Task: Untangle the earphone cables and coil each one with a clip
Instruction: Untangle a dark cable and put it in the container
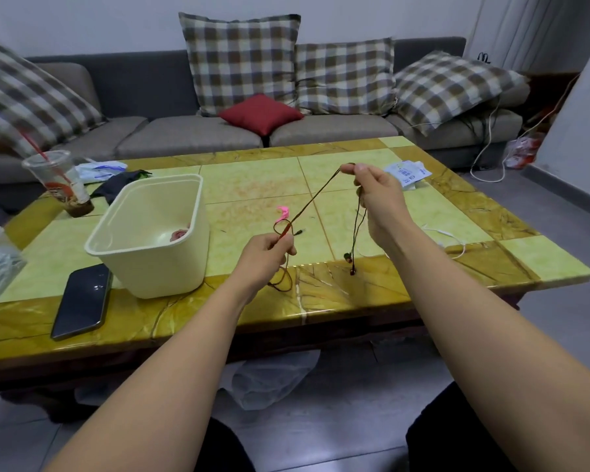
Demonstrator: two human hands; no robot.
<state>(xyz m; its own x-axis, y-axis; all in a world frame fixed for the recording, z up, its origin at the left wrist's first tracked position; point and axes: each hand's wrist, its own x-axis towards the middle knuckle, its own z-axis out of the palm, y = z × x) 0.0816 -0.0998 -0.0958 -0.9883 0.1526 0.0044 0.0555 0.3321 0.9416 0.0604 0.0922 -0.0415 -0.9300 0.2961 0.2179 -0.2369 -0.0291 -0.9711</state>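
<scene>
Earphone cable (308,202) taut between pinches of left hand (265,257) and right hand (379,199)

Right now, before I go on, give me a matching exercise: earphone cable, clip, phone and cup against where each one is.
Things:
1. earphone cable
2. pink clip
3. phone
4. plastic cup

Places:
A. standing at the far left of the table
B. stretched between the left hand and the right hand
C. flat at the near edge, beside the cream tub
D. mid-table, just beyond the left hand

Pairs: 1-B; 2-D; 3-C; 4-A
</scene>
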